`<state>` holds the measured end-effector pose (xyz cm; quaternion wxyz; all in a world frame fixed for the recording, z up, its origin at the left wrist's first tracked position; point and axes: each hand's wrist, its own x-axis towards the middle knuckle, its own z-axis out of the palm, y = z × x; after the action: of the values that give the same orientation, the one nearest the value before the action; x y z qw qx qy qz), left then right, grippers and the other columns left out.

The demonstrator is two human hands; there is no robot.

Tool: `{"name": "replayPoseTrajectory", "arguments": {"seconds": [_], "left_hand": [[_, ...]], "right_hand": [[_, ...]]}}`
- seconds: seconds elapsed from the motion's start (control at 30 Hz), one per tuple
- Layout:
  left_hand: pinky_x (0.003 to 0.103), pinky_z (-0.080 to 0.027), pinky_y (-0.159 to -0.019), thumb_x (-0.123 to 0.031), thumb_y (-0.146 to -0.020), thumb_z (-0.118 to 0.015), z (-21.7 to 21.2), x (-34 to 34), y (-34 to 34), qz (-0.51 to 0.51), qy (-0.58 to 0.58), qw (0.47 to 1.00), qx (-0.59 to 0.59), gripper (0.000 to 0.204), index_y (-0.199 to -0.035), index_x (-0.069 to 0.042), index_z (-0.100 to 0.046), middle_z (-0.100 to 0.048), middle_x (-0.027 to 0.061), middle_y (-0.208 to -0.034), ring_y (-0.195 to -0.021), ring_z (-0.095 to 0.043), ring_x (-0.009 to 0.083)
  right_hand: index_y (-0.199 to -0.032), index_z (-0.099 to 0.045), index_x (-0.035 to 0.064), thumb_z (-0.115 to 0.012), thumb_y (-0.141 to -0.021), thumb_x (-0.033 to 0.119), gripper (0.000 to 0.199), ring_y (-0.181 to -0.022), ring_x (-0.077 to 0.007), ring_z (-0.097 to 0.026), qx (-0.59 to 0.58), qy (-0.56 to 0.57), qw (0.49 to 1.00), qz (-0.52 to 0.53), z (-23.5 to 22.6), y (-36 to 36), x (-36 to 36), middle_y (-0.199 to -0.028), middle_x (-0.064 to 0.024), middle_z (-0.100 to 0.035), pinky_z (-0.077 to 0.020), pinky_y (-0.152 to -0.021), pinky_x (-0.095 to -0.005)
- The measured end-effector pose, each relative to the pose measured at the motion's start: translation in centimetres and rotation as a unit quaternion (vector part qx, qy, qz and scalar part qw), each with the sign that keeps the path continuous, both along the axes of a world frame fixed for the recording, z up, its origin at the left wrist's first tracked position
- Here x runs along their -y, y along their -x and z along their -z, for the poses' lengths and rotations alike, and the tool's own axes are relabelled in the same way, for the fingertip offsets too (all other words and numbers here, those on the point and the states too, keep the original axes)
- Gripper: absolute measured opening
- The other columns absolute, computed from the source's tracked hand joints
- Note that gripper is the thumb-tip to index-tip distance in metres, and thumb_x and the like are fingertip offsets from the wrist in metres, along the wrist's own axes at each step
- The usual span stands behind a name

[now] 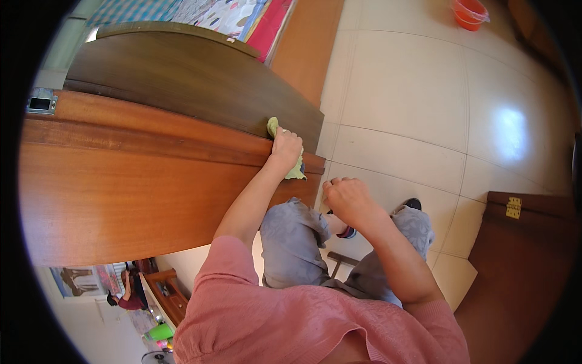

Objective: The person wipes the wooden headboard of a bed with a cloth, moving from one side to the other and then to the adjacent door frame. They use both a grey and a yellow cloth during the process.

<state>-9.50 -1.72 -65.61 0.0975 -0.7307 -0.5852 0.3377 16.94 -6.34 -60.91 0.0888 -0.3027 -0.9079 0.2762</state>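
My left hand (287, 149) grips a pale green cloth (296, 170) and presses it over the edge of an orange-brown wooden door panel (139, 188). One corner of the cloth sticks out past my fingers toward the dark brown bed board (200, 79) behind. Loosely curled, my right hand (350, 199) hangs in front of my knees, apart from the door and the cloth. Nothing shows in it, though its palm is turned away from view.
A metal fitting (42, 102) sits on the door's left end. At the right stands dark wood (521, 261) with a brass hinge (514, 207). A red bucket (470, 14) rests on the tiled floor (400, 79). Behind at lower left is another person (130, 297).
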Motion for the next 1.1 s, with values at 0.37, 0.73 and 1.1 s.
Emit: {"name": "replayPoseTrajectory", "arguments": {"seconds": [0.37, 0.73, 1.1], "left_hand": [[0.045, -0.04, -0.101, -0.01, -0.083, -0.057, -20.2, 2.5, -1.9, 0.05, -0.289, 0.956, 0.026, 0.012, -0.095, -0.012, -0.06, -0.062, 0.0046, -0.09, -0.095, -0.062, 0.0237], [0.046, -0.034, -0.115, -0.01, -0.08, -0.062, -27.3, 10.7, -2.8, 0.086, -0.409, 0.908, -0.014, 0.024, -0.103, -0.014, -0.065, -0.064, 0.0039, -0.114, -0.114, -0.059, 0.0207], [0.043, -0.036, -0.116, -0.006, -0.086, -0.055, -18.4, 19.3, -3.1, 0.034, -0.35, 0.918, 0.186, 0.022, -0.108, -0.009, -0.06, -0.061, 0.0068, -0.12, -0.126, -0.054, 0.0218]], "right_hand": [[-0.101, -0.067, 0.0016, -0.069, -0.085, 0.02, 0.024, -0.093, -0.036, -0.068, 0.036, 0.076, 0.994, -0.071, 2.3, 3.9, -2.5, -0.095, -0.0175, -0.071, -0.0546, -0.079, -0.0458], [-0.105, -0.068, 0.0032, -0.069, -0.087, 0.025, 0.028, -0.097, -0.0358, -0.069, 0.058, 0.058, 0.991, -0.101, 2.4, 5.9, 0.7, -0.098, -0.0173, -0.072, -0.0547, -0.081, -0.0459], [-0.113, -0.066, 0.0029, -0.068, -0.09, 0.022, 0.03, -0.104, -0.0366, -0.066, -0.038, 0.046, 0.997, -0.052, 2.8, 3.3, 2.2, -0.108, -0.0187, -0.07, -0.0526, -0.087, -0.0468]]}}
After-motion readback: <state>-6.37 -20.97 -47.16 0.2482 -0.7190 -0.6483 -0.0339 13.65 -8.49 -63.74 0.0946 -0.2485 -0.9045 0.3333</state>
